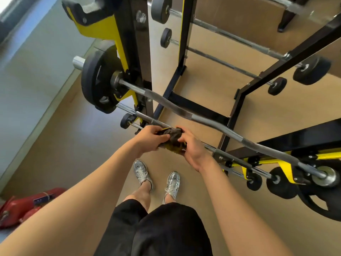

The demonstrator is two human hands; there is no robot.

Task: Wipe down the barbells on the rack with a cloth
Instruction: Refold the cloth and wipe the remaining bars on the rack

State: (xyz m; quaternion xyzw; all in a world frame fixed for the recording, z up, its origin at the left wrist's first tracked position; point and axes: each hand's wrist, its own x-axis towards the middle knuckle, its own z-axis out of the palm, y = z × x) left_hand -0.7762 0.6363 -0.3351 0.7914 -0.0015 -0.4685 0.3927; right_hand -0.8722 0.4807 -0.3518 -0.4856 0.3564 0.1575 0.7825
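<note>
1. The left hand (151,135) and the right hand (193,150) reach out side by side, almost touching, with both forearms stretched forward.
2. Both hands grip one bunched cloth (173,139), dark grey with a yellow part showing at its lower edge. The left hand's fingers curl over its left side, and the right hand's thumb and fingers clamp its right side.
3. The cloth sits on a straight chrome barbell (147,119). The bar comes out just left of the left hand and again just right of the right hand, and it is hidden under the cloth between them.
4. Just beyond the hands, a curved grey bar (184,111) runs roughly parallel to the straight barbell. It is close to the knuckles but does not touch them.
5. Well to the left of the left hand, at the end of that curved bar, hangs a large black weight plate (97,80).
6. The black and yellow rack (132,43) rises beyond the hands, with two more barbells (221,32) resting far past the fingertips.
7. Below the hands, a pair of silver shoes (142,172) stands on the tan floor (73,145).
8. Nearer the body than the wrists are black shorts (156,228).
9. Far to the left of the left forearm, a red object (24,206) lies on the floor. What it is cannot be told.
</note>
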